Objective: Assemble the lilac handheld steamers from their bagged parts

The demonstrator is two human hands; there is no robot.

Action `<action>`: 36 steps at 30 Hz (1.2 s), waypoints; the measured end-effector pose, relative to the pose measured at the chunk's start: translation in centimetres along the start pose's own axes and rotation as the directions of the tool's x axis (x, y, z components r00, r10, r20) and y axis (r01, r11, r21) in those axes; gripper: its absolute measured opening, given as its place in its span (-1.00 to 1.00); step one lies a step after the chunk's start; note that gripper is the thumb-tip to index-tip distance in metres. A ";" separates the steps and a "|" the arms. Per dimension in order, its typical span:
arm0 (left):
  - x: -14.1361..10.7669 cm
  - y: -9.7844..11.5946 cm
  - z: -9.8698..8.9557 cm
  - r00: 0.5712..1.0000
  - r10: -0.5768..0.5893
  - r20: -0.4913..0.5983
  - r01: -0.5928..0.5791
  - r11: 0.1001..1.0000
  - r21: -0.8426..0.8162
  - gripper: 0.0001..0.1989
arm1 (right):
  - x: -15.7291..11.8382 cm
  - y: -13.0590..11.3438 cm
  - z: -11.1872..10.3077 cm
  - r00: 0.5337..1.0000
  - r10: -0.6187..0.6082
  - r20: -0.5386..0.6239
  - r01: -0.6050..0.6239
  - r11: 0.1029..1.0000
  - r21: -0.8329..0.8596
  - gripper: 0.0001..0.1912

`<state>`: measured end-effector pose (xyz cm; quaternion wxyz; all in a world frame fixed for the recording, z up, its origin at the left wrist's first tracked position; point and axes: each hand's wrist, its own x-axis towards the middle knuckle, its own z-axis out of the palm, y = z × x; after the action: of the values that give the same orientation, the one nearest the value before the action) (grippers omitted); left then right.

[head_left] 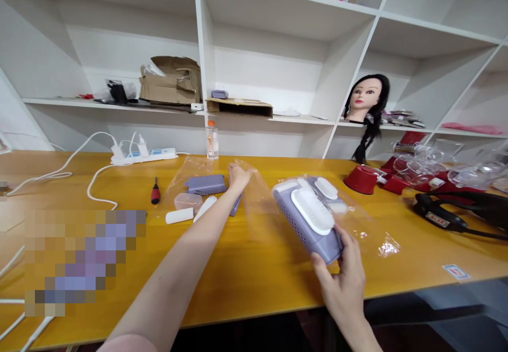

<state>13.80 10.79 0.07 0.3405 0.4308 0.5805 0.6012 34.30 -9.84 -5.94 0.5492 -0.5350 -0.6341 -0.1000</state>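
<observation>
My right hand grips the near end of a purple and white plastic device, tilted above the table, thumb on one side and fingers on the other. Behind it, more purple and white parts lie on clear plastic. My left hand reaches to the back of the table, at the edge of a clear plastic bag; its fingers look pressed together, and what they hold is too small to make out. Beside it lie a purple perforated part, a pinkish clear cup and a white piece.
A red and black screwdriver and a power strip with white cables are at the left. A bottle stands behind. Red bases, clear plastic pieces and a black strapped item occupy the right. Shelves hold boxes and a mannequin head.
</observation>
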 end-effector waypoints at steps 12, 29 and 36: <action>-10.6 1.3 -6.8 0.783 0.392 0.483 -0.621 0.459 0.635 -0.63 | 1.2 -1.4 2.9 0.998 -0.051 0.041 0.049 0.998 0.043 -0.44; -12.3 -2.6 -7.1 0.843 0.287 0.455 -0.486 0.769 0.416 -0.63 | 0.1 -3.5 2.5 0.993 0.071 0.091 -0.066 0.996 -0.052 -0.44; -12.4 -1.5 -7.8 0.934 0.247 0.260 -0.251 0.968 -0.019 -0.73 | -1.7 -4.8 1.9 0.999 0.040 -0.001 -0.040 0.999 -0.034 -0.39</action>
<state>11.45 -3.49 -2.57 0.3318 0.5784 0.4760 0.5734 29.08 -11.37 -5.77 0.5419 -0.5568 -0.6216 -0.0997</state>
